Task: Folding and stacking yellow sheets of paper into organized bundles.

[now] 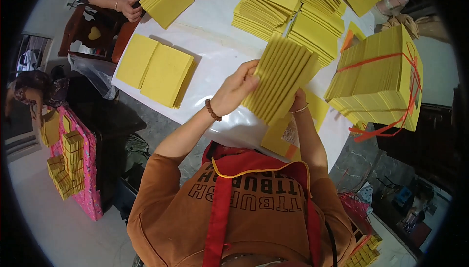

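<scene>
A fanned stack of folded yellow papers (281, 78) is held up over the white table, its folded edges overlapping in rows. My left hand (242, 85) grips the stack's left side, thumb on the front face. At the lower right side my right hand (299, 101) closes around the edge, its fingers partly hidden by the stack. Just beyond lie larger piles of folded yellow paper (315, 34). Below the right hand, yellow sheets and a clear plastic piece (291, 134) lie near the table's front edge.
On the right stands a big yellow paper bundle (373, 69) tied with red string. Two overlapping yellow stacks (155, 71) lie at the left of the white table (205, 37). Across it, a co-worker's hands (129, 9) handle another stack. Another person sits by a pink-covered table (90, 169).
</scene>
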`<state>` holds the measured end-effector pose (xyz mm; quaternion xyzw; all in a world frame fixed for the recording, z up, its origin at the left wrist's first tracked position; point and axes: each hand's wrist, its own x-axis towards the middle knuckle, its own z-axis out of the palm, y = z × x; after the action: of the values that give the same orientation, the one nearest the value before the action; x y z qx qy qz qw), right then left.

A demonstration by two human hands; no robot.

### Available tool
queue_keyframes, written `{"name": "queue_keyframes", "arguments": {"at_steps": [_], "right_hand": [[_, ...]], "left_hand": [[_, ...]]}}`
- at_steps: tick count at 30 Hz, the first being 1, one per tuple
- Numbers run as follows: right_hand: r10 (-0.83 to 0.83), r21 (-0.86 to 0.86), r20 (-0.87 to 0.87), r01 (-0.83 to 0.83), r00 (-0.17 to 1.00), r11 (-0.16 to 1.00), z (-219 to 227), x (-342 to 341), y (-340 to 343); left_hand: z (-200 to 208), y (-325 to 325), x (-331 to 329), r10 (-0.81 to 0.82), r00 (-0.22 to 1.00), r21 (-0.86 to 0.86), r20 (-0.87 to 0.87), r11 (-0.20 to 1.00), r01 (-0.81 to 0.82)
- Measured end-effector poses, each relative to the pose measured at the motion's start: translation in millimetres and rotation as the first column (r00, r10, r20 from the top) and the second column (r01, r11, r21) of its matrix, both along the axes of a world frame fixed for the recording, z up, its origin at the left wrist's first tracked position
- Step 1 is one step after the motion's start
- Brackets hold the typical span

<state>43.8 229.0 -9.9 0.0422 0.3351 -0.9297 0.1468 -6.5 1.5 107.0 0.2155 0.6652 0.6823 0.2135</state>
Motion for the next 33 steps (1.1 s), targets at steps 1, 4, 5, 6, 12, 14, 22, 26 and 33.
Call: {"name": "queue_keyframes", "arguments": {"at_steps": [1, 4, 5, 6, 12, 14, 22, 26, 33], "right_hand": [[0.000, -0.037, -0.012, -0.001, 1.000, 0.999, -12.7, 7.2, 0.7], [-0.025, -0.465, 0.259, 0.148, 0.966, 0.873, -52.0, 23.1, -9.3], [-0.027, -0.467, 0.258, 0.149, 0.966, 0.872, -54.7, 28.7, -9.4], [-0.030, -0.459, 0.241, 0.141, 0.970, 0.877, -53.3, 36.2, -17.9], [-0.071, -0.406, 0.133, 0.119, 0.989, 0.906, -30.8, 54.1, -19.2], [-0.090, -0.387, 0.097, 0.121, 0.991, 0.914, -23.6, 54.5, -25.1], [-0.142, -0.294, -0.028, 0.128, 0.989, 0.947, 2.6, 96.2, -24.4], [-0.164, -0.242, -0.097, 0.137, 0.982, 0.961, 15.8, 96.6, -17.5], [-0.143, -0.169, -0.072, 0.129, 0.987, 0.977, -5.6, 106.3, -0.7]], "left_hand": [[8.6, 1.3, 2.4, -0.018, 0.973, 0.108, 0.232, 0.994, -0.007], [23.2, 9.6, 14.6, 0.017, 0.987, 0.052, 0.162, 0.998, -0.026], [25.0, 11.6, 20.0, 0.036, 0.987, 0.056, 0.159, 0.997, -0.045], [25.7, 13.1, 24.3, 0.037, 0.987, 0.054, 0.158, 0.997, -0.046], [44.9, 16.8, 47.8, -0.018, 0.999, -0.194, -0.037, 0.981, 0.011], [48.6, 20.7, 56.0, -0.027, 0.986, -0.247, -0.167, 0.969, -0.015], [52.8, 31.5, 82.7, -0.026, 0.953, -0.297, -0.303, 0.952, -0.068], [60.6, 37.3, 95.0, -0.032, 0.953, -0.292, -0.300, 0.955, -0.060], [54.3, 43.7, 102.8, -0.060, 0.937, -0.285, -0.345, 0.957, -0.043]]}}
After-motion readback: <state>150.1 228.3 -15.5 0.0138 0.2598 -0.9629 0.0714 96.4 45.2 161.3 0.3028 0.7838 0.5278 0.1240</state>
